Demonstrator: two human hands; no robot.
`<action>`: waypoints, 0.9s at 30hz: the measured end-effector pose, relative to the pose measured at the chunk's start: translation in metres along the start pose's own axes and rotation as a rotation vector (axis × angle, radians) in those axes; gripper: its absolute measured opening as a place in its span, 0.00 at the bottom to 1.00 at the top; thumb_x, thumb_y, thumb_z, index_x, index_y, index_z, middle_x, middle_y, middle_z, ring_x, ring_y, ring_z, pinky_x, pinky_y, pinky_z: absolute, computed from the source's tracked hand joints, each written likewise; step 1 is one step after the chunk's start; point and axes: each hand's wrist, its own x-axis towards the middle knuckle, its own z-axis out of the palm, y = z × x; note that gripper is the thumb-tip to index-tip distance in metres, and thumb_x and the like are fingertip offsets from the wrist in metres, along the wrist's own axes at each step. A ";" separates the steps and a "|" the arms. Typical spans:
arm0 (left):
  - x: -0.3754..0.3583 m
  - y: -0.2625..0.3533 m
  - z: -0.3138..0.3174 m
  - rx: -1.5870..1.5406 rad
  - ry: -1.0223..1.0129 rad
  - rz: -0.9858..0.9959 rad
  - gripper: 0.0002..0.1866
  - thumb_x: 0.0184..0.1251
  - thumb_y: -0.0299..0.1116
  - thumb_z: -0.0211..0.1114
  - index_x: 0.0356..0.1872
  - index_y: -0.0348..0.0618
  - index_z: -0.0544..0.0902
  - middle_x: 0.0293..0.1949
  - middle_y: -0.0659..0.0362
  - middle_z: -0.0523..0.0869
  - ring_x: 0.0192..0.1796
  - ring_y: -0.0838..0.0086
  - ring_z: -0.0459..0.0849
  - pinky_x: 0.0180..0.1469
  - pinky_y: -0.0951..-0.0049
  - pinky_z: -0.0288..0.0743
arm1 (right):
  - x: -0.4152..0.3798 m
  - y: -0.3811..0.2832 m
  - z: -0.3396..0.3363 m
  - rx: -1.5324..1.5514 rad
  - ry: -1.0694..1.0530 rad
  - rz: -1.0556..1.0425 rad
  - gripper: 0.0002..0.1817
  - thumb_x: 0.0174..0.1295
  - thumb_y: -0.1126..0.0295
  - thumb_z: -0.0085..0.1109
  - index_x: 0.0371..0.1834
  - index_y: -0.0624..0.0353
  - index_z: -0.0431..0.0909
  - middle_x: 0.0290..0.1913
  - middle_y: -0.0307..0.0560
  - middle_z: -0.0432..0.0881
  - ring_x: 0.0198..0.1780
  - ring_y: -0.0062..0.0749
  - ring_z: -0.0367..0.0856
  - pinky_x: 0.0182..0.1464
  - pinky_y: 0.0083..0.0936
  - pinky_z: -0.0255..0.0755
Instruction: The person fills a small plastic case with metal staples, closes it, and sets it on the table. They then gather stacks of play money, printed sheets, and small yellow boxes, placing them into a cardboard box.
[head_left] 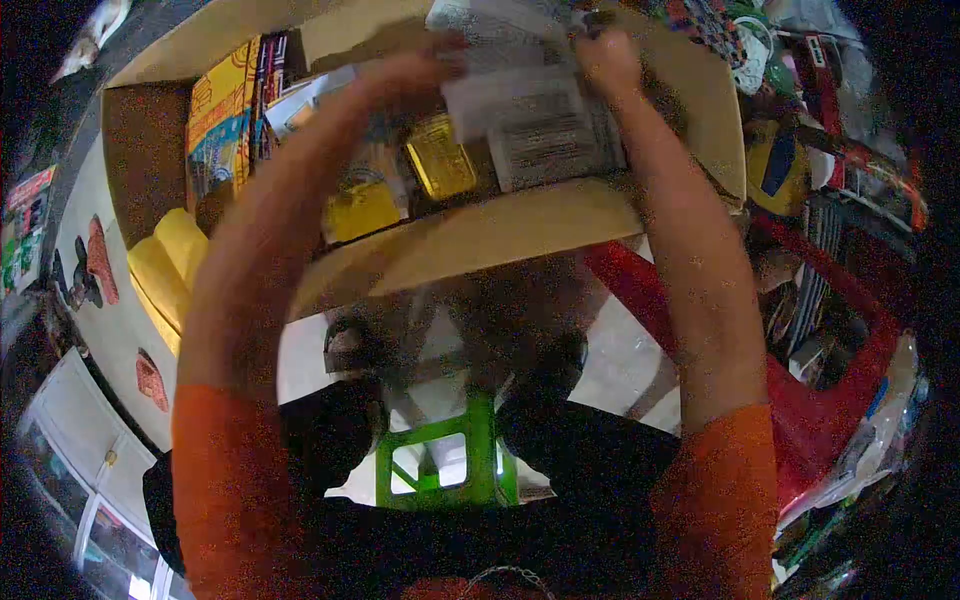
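Observation:
Both arms reach into a large cardboard box. My left hand is smeared by motion at the left edge of grey printed packets, and its fingers do not show clearly. At the upper right of these packets my right hand is closed, beside a small dark thing; what it grips is hidden. The packets look like printed sheets in clear wrapping, partly blurred. A shiny yellow pack lies just left of them in the box, and another yellow pack sits nearer the front wall.
Colourful flat packs stand at the box's left end. A yellow wrapped bundle rests outside that corner. Beneath me is a green stool. A red plastic frame and mixed goods crowd the right, with reddish slippers on the left floor.

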 end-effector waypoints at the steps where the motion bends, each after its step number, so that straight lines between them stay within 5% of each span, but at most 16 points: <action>1: -0.001 -0.006 -0.015 0.192 -0.029 0.058 0.22 0.69 0.45 0.67 0.62 0.53 0.82 0.54 0.53 0.87 0.58 0.68 0.84 0.62 0.63 0.78 | -0.002 -0.003 -0.003 0.000 0.000 0.004 0.34 0.58 0.41 0.64 0.53 0.64 0.83 0.49 0.65 0.86 0.52 0.63 0.85 0.55 0.51 0.78; 4: -0.001 -0.064 -0.056 0.064 -0.113 0.002 0.22 0.69 0.46 0.67 0.61 0.53 0.82 0.55 0.54 0.87 0.58 0.68 0.84 0.62 0.64 0.77 | 0.000 0.003 0.001 0.049 0.051 0.040 0.34 0.58 0.42 0.64 0.51 0.64 0.84 0.47 0.66 0.87 0.52 0.63 0.85 0.55 0.49 0.78; 6: -0.011 -0.088 -0.079 -0.068 -0.191 -0.064 0.22 0.69 0.47 0.67 0.61 0.53 0.83 0.55 0.55 0.87 0.58 0.69 0.83 0.62 0.64 0.77 | 0.025 0.037 0.032 -0.090 -0.186 0.013 0.37 0.57 0.40 0.64 0.56 0.63 0.82 0.52 0.66 0.85 0.54 0.62 0.85 0.56 0.48 0.78; 10: -0.037 -0.149 -0.132 -0.330 -0.343 -0.195 0.23 0.68 0.48 0.68 0.60 0.52 0.83 0.55 0.57 0.87 0.59 0.69 0.83 0.62 0.65 0.77 | 0.033 0.056 0.061 -0.016 -0.043 -0.044 0.37 0.59 0.41 0.64 0.61 0.62 0.79 0.58 0.64 0.83 0.58 0.56 0.84 0.58 0.44 0.78; 14: -0.074 -0.157 -0.166 -0.586 -0.497 -0.349 0.23 0.68 0.49 0.68 0.59 0.52 0.83 0.55 0.59 0.86 0.59 0.69 0.82 0.63 0.66 0.77 | 0.013 0.045 0.049 0.453 -0.305 -0.003 0.33 0.63 0.44 0.64 0.62 0.59 0.78 0.58 0.60 0.83 0.60 0.52 0.82 0.59 0.47 0.78; 15: -0.067 -0.262 -0.169 -0.677 -0.518 0.181 0.22 0.64 0.39 0.71 0.57 0.43 0.82 0.51 0.56 0.87 0.50 0.65 0.85 0.54 0.62 0.81 | 0.006 0.037 0.045 0.557 -0.340 0.016 0.32 0.63 0.45 0.64 0.62 0.59 0.78 0.58 0.60 0.83 0.60 0.52 0.82 0.59 0.47 0.78; 17: -0.108 -0.142 -0.159 -0.235 -0.355 -0.438 0.28 0.64 0.56 0.69 0.58 0.48 0.84 0.50 0.59 0.86 0.53 0.71 0.81 0.52 0.66 0.80 | -0.003 0.037 0.036 0.757 -0.407 0.058 0.32 0.63 0.45 0.64 0.61 0.58 0.78 0.58 0.59 0.83 0.59 0.52 0.82 0.58 0.48 0.78; 18: -0.105 -0.124 -0.168 -0.237 -0.357 -0.434 0.28 0.64 0.56 0.69 0.58 0.48 0.84 0.50 0.59 0.86 0.53 0.71 0.81 0.52 0.66 0.80 | -0.007 0.040 0.030 0.851 -0.440 0.085 0.31 0.64 0.46 0.64 0.61 0.58 0.78 0.58 0.59 0.82 0.59 0.52 0.82 0.58 0.49 0.78; 20: -0.098 -0.112 -0.176 0.219 -0.547 0.182 0.32 0.64 0.57 0.68 0.65 0.49 0.79 0.55 0.55 0.84 0.58 0.69 0.80 0.53 0.63 0.81 | -0.013 0.052 0.018 1.039 -0.507 0.140 0.30 0.64 0.46 0.64 0.61 0.57 0.78 0.58 0.59 0.82 0.59 0.52 0.82 0.58 0.50 0.78; 23: -0.074 -0.148 -0.165 0.145 -0.379 0.211 0.30 0.67 0.54 0.67 0.63 0.46 0.79 0.55 0.55 0.85 0.57 0.68 0.81 0.53 0.64 0.80 | -0.031 0.057 0.000 1.327 -0.605 0.218 0.29 0.65 0.47 0.64 0.61 0.56 0.78 0.58 0.58 0.82 0.58 0.53 0.82 0.57 0.51 0.78; 27: -0.019 -0.077 -0.111 0.010 -0.030 0.269 0.25 0.72 0.48 0.63 0.60 0.41 0.79 0.54 0.56 0.86 0.57 0.67 0.83 0.53 0.64 0.78 | -0.027 0.039 -0.014 1.712 -0.720 0.302 0.28 0.66 0.48 0.64 0.61 0.55 0.78 0.58 0.57 0.81 0.57 0.53 0.82 0.57 0.53 0.78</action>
